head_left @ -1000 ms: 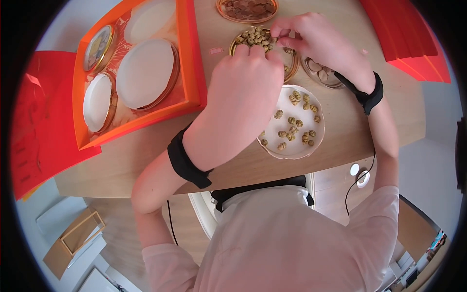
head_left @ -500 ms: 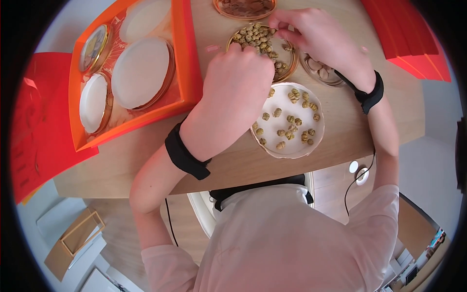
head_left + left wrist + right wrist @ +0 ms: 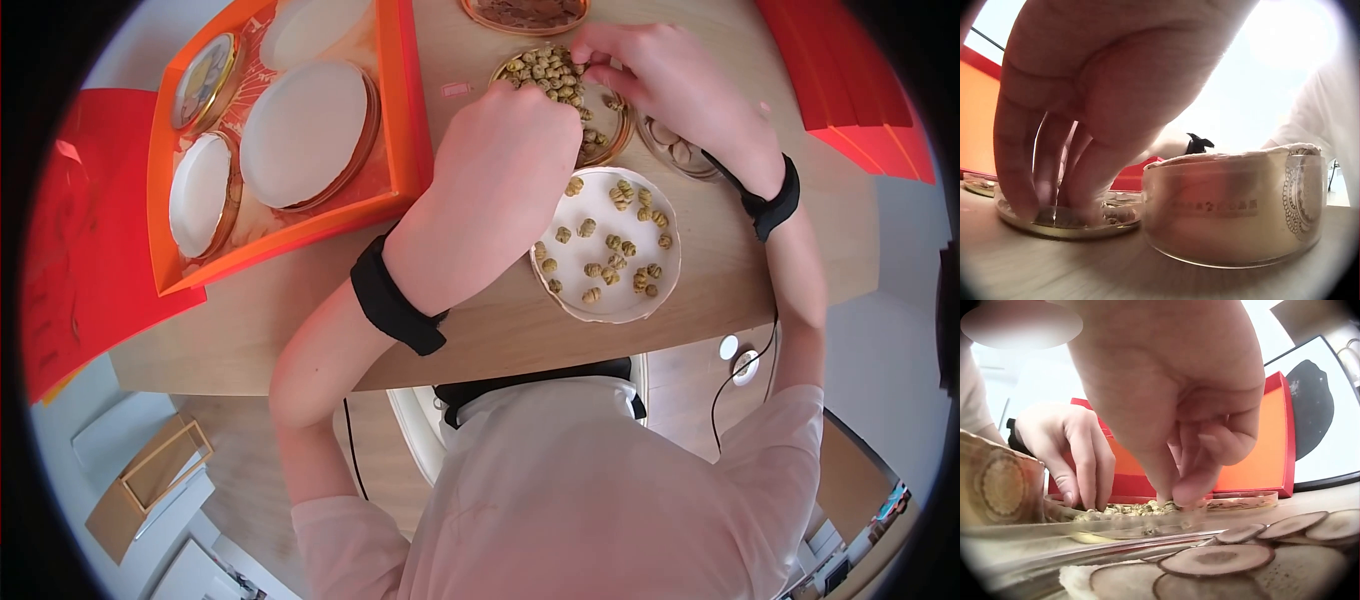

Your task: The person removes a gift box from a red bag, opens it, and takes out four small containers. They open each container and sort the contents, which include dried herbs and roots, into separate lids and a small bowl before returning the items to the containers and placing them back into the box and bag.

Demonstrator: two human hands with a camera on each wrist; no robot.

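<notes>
My left hand (image 3: 490,175) reaches down over the near left side of a round, shallow clear dish (image 3: 624,125) of small ridged greenish-brown pieces (image 3: 545,70). In the right wrist view that hand's (image 3: 1072,440) thumb and fingers stand apart, tips down among the pieces. At the dish's far right edge my right hand (image 3: 675,85) pinches a small piece (image 3: 1171,505) between thumb and finger. Closer to the body stands a round container (image 3: 1235,215) with a white top (image 3: 600,245), where similar pieces lie spread out.
An orange-red box (image 3: 413,110) on the left holds several round containers. Beside the dish, on the right, is a container of pale slices (image 3: 680,152); behind it is another round container (image 3: 525,12). Red folded material (image 3: 840,70) lies far right, a red sheet (image 3: 90,240) far left.
The left hand has shifted left relative to the dish, uncovering more of its pieces and of the white top. The right hand stays at the dish's edge. The head view has shifted slightly.
</notes>
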